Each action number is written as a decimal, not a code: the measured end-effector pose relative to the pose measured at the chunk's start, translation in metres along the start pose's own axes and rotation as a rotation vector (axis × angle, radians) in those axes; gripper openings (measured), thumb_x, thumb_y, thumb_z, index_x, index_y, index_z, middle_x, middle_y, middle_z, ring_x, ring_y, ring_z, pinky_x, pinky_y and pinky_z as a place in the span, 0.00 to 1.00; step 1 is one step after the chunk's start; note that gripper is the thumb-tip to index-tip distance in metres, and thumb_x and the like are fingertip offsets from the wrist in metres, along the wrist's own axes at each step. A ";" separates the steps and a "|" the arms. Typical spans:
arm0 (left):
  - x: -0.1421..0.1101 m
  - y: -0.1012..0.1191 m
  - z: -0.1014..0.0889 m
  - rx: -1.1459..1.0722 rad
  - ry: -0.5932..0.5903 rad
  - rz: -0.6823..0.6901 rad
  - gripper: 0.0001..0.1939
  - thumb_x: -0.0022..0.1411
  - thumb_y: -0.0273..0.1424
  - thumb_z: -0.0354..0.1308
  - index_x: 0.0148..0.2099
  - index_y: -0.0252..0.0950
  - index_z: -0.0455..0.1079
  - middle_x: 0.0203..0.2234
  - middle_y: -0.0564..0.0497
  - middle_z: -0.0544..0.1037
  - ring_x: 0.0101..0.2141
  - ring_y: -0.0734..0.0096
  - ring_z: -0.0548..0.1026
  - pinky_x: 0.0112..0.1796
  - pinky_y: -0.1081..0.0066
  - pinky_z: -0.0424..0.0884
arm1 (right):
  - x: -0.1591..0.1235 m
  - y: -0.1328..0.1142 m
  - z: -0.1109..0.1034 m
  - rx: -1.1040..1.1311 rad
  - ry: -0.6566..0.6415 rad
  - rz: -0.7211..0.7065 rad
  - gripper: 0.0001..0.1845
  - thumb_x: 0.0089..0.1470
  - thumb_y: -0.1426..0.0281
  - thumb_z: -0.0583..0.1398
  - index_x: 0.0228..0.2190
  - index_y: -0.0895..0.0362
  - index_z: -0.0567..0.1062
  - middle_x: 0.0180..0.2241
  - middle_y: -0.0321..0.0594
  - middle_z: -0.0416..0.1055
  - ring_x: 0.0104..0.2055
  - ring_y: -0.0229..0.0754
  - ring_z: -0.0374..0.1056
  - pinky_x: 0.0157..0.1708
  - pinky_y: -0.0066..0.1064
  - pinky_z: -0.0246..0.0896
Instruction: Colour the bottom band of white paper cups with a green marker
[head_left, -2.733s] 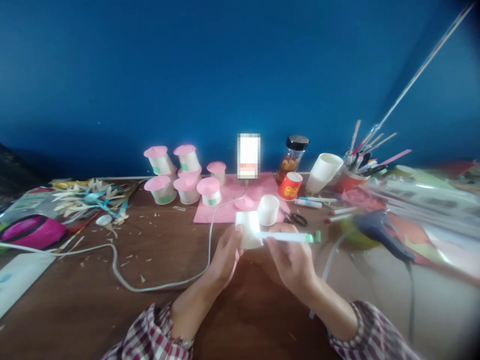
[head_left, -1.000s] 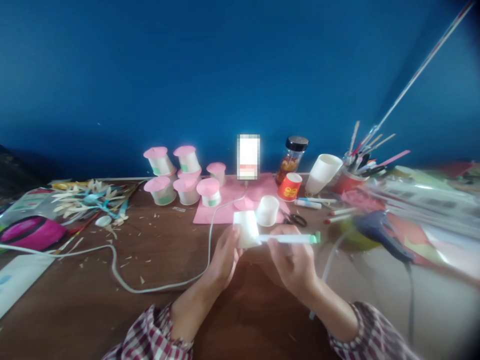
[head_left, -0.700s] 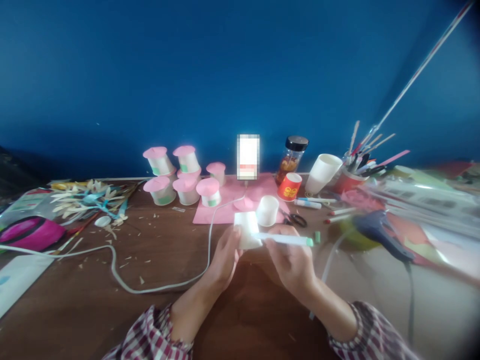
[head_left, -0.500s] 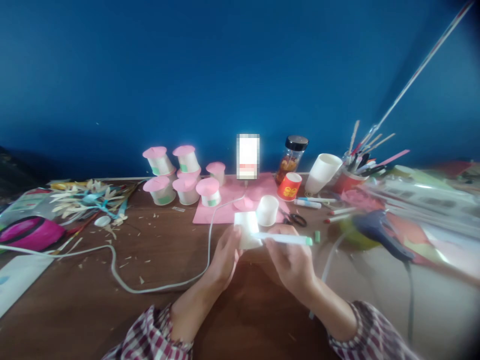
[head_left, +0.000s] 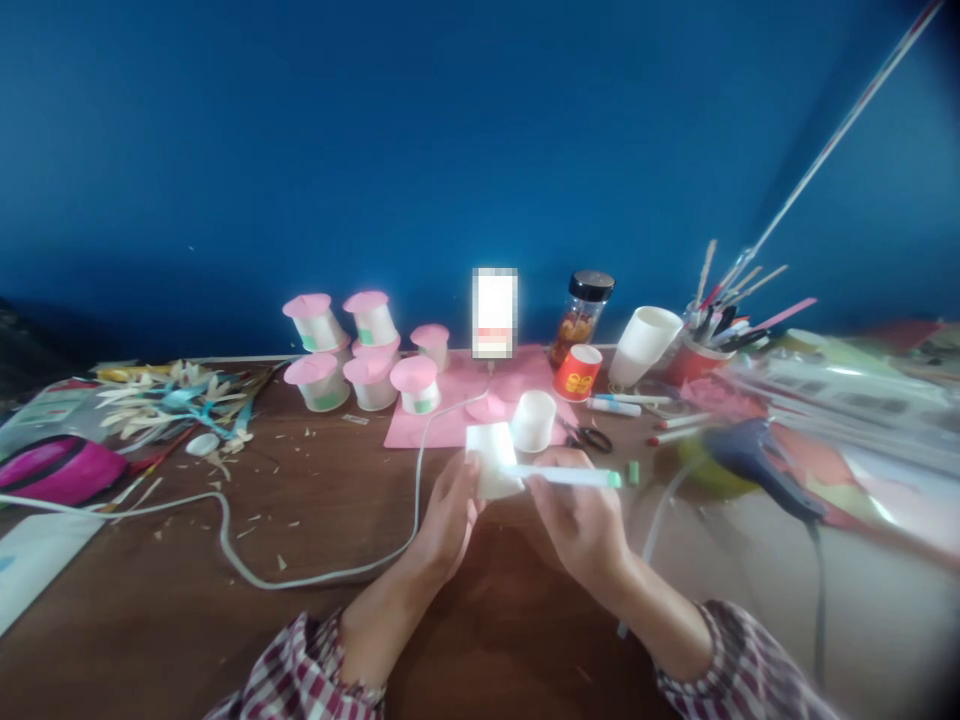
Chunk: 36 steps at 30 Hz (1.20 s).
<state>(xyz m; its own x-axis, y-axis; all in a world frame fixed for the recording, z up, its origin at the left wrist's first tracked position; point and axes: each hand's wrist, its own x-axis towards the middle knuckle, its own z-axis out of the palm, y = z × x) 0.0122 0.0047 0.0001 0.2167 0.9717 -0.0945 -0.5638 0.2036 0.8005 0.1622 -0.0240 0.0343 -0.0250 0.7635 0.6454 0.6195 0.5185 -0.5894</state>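
My left hand [head_left: 446, 515] grips a small white paper cup [head_left: 491, 458], held upside down above the brown table. My right hand [head_left: 581, 520] is closed round a white marker with a green end [head_left: 570, 477], whose tip rests against the cup's side. The marker's green cap [head_left: 634, 472] lies on the table just right of the marker. Another small white cup [head_left: 533, 420] stands right behind the held one, at the edge of a pink paper sheet [head_left: 450, 415].
Several white cups with pink tops [head_left: 360, 355] stand at the back left. A white cable [head_left: 315, 575] loops across the table. Scissors [head_left: 589, 436], a red cup [head_left: 576, 372], a jar [head_left: 581, 318], a pen holder [head_left: 701, 355] and a blue glue gun [head_left: 757, 462] crowd the right.
The marker has shifted slightly left along the cup, away from the green cap lying on the table. The cup tilted a little in my left hand. Nothing else moved.
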 end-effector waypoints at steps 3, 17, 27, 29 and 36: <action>0.001 0.000 0.001 -0.043 0.025 -0.021 0.13 0.60 0.41 0.58 0.40 0.36 0.74 0.35 0.49 0.79 0.38 0.67 0.75 0.44 0.67 0.66 | 0.000 -0.001 0.000 -0.002 0.002 0.015 0.04 0.58 0.71 0.56 0.32 0.56 0.70 0.29 0.38 0.69 0.29 0.39 0.68 0.32 0.30 0.66; 0.001 0.000 0.000 -0.081 0.062 -0.053 0.15 0.60 0.41 0.58 0.42 0.35 0.73 0.37 0.47 0.80 0.41 0.64 0.76 0.48 0.63 0.66 | 0.002 0.001 -0.001 -0.014 0.010 0.021 0.03 0.58 0.72 0.56 0.32 0.55 0.69 0.28 0.37 0.69 0.29 0.38 0.67 0.31 0.28 0.65; 0.000 0.005 0.003 -0.100 0.070 -0.077 0.18 0.62 0.40 0.55 0.46 0.32 0.72 0.42 0.43 0.79 0.47 0.58 0.74 0.50 0.59 0.66 | 0.005 0.000 -0.004 -0.005 0.037 0.020 0.03 0.58 0.73 0.55 0.32 0.55 0.69 0.28 0.38 0.69 0.29 0.39 0.68 0.30 0.28 0.65; 0.000 0.005 0.004 -0.118 0.057 -0.081 0.19 0.63 0.40 0.54 0.49 0.32 0.71 0.44 0.43 0.78 0.48 0.57 0.73 0.50 0.58 0.66 | 0.006 -0.001 -0.005 -0.005 0.043 0.023 0.03 0.58 0.73 0.55 0.32 0.55 0.69 0.27 0.37 0.69 0.28 0.38 0.68 0.30 0.28 0.65; 0.000 0.005 0.005 -0.209 0.075 -0.100 0.19 0.63 0.39 0.53 0.53 0.35 0.69 0.43 0.45 0.79 0.49 0.57 0.73 0.51 0.57 0.66 | 0.006 0.000 -0.006 -0.012 0.043 0.042 0.05 0.59 0.72 0.55 0.31 0.56 0.69 0.27 0.38 0.69 0.27 0.39 0.68 0.29 0.29 0.64</action>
<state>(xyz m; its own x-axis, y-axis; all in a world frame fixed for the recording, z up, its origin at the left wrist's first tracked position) 0.0135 0.0048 0.0073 0.2240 0.9501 -0.2172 -0.6966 0.3119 0.6461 0.1670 -0.0219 0.0416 0.0345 0.7670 0.6407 0.6287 0.4817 -0.6105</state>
